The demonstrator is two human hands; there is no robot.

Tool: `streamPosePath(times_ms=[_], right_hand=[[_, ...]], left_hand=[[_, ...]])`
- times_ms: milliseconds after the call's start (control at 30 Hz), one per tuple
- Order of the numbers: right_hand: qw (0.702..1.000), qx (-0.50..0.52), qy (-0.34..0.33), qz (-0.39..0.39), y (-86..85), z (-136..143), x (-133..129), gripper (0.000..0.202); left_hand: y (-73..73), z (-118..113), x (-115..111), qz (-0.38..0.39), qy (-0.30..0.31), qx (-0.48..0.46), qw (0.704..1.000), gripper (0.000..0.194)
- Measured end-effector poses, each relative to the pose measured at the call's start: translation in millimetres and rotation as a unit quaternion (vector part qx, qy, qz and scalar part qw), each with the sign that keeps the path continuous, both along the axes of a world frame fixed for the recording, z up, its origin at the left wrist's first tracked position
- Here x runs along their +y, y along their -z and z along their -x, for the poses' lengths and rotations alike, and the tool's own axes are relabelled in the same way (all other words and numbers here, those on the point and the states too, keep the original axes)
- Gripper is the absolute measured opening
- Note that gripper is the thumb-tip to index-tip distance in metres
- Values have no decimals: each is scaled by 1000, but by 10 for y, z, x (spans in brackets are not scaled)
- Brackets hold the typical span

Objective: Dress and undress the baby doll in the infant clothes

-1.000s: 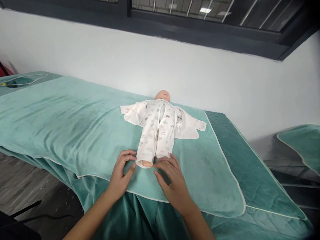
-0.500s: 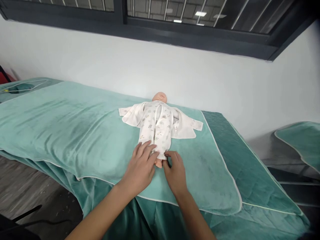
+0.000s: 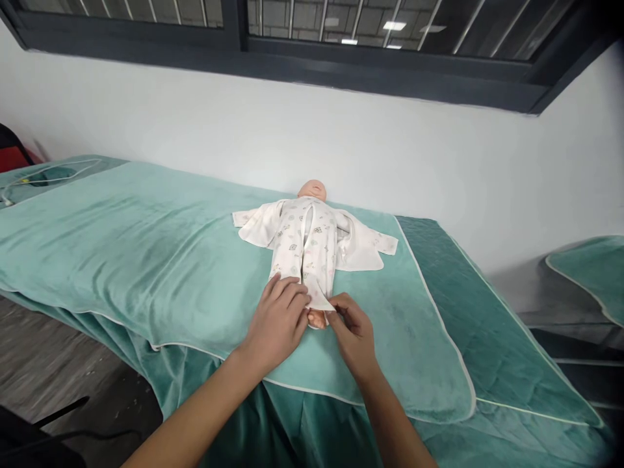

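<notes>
A baby doll (image 3: 312, 189) lies face up on the bed, its head towards the wall. Its white printed baby outfit (image 3: 292, 244) has both sleeves spread sideways and a gap down the front. My right hand (image 3: 355, 335) pinches the lower corner of the outfit at the doll's leg end, pulling the cloth out to a point. Under that corner the doll's foot (image 3: 316, 318) shows. My left hand (image 3: 277, 318) lies over the lower left part of the outfit, fingers stretched along the cloth; its thumb is close to the foot.
A light green blanket (image 3: 195, 286) covers most of the bed, over a darker green cover (image 3: 468, 305). Behind stand a white wall (image 3: 244, 123) and a dark window frame (image 3: 390, 75). A looped pale cord (image 3: 78, 170) lies at far left; another green-covered surface (image 3: 592, 273) is at right.
My right hand has moved a little right and drawn the outfit's corner outward, so more of the foot shows. My left hand stays nearly in place.
</notes>
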State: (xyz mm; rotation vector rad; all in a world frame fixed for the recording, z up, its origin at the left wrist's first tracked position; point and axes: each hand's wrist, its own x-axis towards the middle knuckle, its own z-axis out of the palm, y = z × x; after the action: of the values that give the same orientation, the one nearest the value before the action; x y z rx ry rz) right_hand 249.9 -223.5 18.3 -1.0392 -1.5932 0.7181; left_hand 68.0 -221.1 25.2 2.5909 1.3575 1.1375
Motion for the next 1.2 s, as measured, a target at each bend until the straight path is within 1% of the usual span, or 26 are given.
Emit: streamPosePath(times_ms=[100,200,300,367,433,500,567,600,633,700,767,867,933,967,1067,1133,1200], right_hand=[[996,-75,17,-42,-57,-87,-68,9],[986,-153,17,-69,-53,-154,-171,8],[977,-208,-3,-56,0,-210,-255,6],[974,-223,-15,-32,30,-262,-258,4],[975,-222,2,-15,49,-330,-185,8],[973,-223,47,-28,73,-398,-23,9],[962,-249,91,-69,111,-444,220,12],[953,-270,101,-87,135,-453,359,18],[945,-294,103,-99,157,-451,501,26],[932,-337,83,-105,189,-423,766,35],[924,-364,49,-107,192,-377,969,36],[915,-383,13,-125,157,-321,1129,32],[905,-406,6,-127,131,-302,1166,29],[898,-424,11,-121,120,-295,1175,28],[867,-488,50,-91,98,-259,1203,24],[849,-518,72,-78,84,-218,1236,23],[840,-532,78,-76,72,-177,1274,21]], left_hand=[[-38,34,-82,-26,-5,-43,999,15],[-37,55,-181,-35,4,-39,999,19],[27,121,-216,-27,20,-55,998,19],[105,223,-152,-25,15,-92,995,18],[206,367,9,-19,-24,-138,990,18],[315,523,258,2,-85,-167,982,22],[407,651,554,28,-122,-150,981,30],[437,695,702,39,-126,-124,983,33],[454,724,842,46,-124,-91,987,36],[446,738,1080,56,-99,-17,993,39],[395,712,1260,63,-54,52,995,38],[294,640,1446,76,20,111,991,36],[239,588,1537,91,52,99,990,36],[218,561,1575,104,57,80,990,37],[176,486,1664,163,46,22,985,41],[163,446,1702,198,35,10,980,43],[159,421,1725,225,28,4,974,44]])
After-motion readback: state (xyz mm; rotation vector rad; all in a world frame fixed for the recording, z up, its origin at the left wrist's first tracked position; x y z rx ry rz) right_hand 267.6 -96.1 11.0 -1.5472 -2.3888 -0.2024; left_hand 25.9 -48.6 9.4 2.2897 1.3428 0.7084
